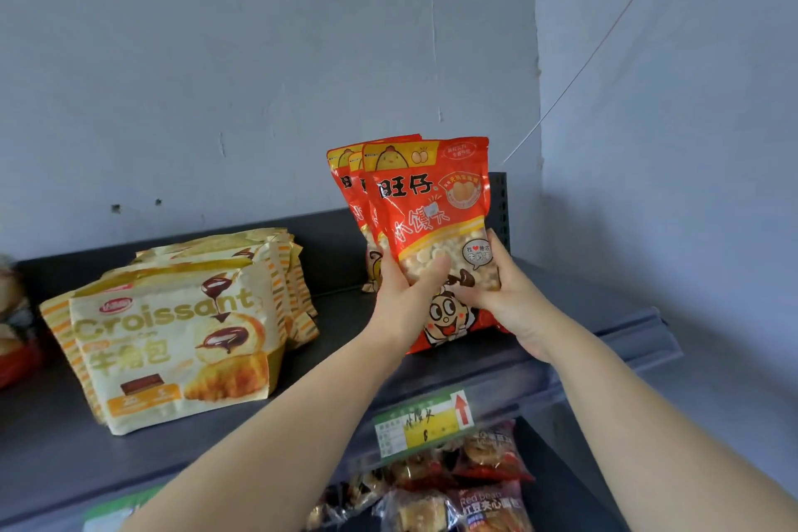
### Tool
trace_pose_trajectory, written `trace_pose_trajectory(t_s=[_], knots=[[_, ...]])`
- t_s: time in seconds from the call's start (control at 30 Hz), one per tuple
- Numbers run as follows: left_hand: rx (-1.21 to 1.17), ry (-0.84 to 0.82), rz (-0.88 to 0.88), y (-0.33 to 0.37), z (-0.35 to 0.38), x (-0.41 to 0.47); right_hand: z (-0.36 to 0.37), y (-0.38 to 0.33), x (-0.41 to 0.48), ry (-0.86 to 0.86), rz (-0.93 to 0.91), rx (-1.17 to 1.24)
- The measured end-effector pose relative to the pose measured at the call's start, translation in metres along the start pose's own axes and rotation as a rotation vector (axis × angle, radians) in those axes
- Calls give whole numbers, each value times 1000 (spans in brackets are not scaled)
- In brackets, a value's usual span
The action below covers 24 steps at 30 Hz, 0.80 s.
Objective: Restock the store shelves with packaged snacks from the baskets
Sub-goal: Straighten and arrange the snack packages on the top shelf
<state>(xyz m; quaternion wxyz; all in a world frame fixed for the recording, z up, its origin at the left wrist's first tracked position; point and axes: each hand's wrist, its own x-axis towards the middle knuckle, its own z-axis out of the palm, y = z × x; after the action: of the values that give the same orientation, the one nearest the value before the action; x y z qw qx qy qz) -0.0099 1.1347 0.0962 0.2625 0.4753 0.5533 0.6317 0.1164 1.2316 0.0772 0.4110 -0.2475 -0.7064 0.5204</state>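
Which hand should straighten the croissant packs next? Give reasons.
Likely left: the left hand grips the red bag on the side facing the croissant packs; the right hand holds its far side.

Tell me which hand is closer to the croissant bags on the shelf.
Left. The left hand grips the front red snack bag at its left edge, on the side toward the croissant bags; the right hand holds the bag's right edge, farther from them.
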Motion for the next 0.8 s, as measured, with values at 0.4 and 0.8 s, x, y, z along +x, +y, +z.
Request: trace_pose_trajectory(t_s=[0.4,0.8], knots=[[102,30,-79,-6,-6,-1,-20,-10,38,84,271,263],[199,115,-71,-12,-9,5,4,-20,81,-18,259,235]])
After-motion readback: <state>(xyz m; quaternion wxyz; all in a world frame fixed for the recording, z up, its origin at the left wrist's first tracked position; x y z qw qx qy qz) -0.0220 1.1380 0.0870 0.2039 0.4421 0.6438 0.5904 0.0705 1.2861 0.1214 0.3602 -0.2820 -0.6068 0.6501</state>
